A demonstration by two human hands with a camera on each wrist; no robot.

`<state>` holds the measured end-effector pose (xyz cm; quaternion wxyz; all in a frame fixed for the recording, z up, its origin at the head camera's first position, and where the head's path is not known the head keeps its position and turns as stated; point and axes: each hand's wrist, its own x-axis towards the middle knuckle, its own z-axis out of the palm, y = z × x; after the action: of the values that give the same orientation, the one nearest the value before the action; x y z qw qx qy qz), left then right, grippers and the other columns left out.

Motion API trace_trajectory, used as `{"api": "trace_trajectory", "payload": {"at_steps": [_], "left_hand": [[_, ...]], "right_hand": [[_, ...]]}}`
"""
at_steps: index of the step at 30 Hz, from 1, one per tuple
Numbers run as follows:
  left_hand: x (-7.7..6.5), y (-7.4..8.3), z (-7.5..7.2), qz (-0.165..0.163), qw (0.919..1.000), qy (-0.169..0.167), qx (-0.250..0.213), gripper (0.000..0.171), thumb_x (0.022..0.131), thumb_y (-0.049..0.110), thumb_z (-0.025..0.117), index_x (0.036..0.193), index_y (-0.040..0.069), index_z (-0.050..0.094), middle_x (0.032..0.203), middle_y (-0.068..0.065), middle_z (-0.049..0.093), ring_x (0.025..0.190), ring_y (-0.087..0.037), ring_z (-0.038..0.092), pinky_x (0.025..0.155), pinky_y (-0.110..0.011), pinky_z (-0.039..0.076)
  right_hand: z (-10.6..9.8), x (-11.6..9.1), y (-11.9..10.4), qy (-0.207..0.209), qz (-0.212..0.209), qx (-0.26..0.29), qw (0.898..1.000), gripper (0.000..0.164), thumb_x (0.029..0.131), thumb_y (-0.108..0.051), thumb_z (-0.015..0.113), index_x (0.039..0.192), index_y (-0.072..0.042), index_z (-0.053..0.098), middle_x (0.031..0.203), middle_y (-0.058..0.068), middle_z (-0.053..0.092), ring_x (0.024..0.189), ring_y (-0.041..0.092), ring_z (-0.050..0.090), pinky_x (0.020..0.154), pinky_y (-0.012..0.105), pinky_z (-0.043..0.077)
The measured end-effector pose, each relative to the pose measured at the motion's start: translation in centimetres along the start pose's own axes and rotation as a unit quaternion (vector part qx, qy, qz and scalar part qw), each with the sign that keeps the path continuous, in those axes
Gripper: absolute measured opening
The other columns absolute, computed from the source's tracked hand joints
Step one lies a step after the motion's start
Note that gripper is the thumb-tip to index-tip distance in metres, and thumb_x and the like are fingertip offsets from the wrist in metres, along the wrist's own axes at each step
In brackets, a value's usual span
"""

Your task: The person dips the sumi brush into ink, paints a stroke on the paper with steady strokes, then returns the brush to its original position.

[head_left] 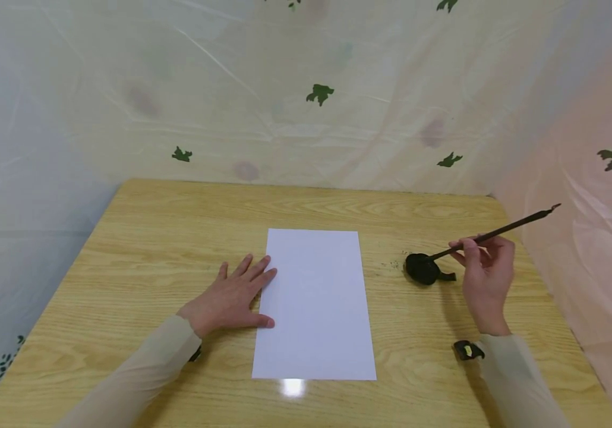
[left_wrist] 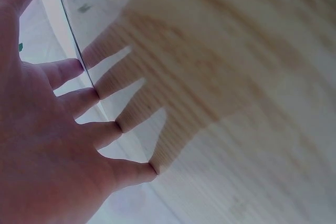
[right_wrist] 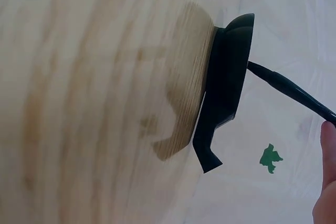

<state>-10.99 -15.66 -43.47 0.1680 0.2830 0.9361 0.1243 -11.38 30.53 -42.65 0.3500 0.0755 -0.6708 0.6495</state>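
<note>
A blank white sheet of paper (head_left: 316, 303) lies upright on the wooden table. My left hand (head_left: 228, 300) rests flat with spread fingers, its fingertips and thumb over the sheet's left edge. In the left wrist view the same hand (left_wrist: 58, 129) has its fingertips down on the surface. My right hand (head_left: 489, 282) pinches a dark writing brush (head_left: 514, 226), slanted with its looped end up to the right. The brush's lower end meets a small black ink dish (head_left: 421, 270) with a short curved handle. From the right wrist view, the brush tip (right_wrist: 257, 69) reaches the dish's rim (right_wrist: 249, 40).
Small dark specks (head_left: 394, 263) mark the table left of the ink dish. A pale curtain with green leaf shapes (head_left: 319, 94) hangs behind the table (head_left: 177, 220) and along its sides. Light reflects off the wood below the paper.
</note>
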Motion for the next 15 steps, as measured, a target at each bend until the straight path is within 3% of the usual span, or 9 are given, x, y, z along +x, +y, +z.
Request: {"api": "trace_trajectory", "payload": {"at_steps": [9, 15], "left_hand": [[0.01, -0.1, 0.06, 0.0, 1.0, -0.001, 0.001, 0.103, 0.087, 0.069, 0.07, 0.164, 0.013, 0.03, 0.173, -0.009, 0.014, 0.158, -0.042, 0.006, 0.113, -0.078, 0.012], [0.03, -0.13, 0.09, 0.003, 1.0, -0.001, 0.0, 0.103, 0.087, 0.069, 0.07, 0.164, 0.013, 0.031, 0.173, -0.008, 0.014, 0.158, -0.042, 0.006, 0.113, -0.078, 0.012]], "right_hand": [[-0.18, -0.06, 0.39, -0.006, 0.006, -0.014, 1.0, 0.026, 0.103, 0.002, 0.058, 0.123, 0.013, 0.047, 0.104, 0.014, 0.065, 0.09, 0.017, 0.074, 0.083, 0.025, 0.058], [-0.24, -0.01, 0.4, -0.001, 0.02, -0.026, 0.999, 0.029, 0.102, 0.001, 0.059, 0.124, 0.015, 0.046, 0.105, 0.012, 0.065, 0.09, 0.016, 0.074, 0.083, 0.024, 0.058]]}}
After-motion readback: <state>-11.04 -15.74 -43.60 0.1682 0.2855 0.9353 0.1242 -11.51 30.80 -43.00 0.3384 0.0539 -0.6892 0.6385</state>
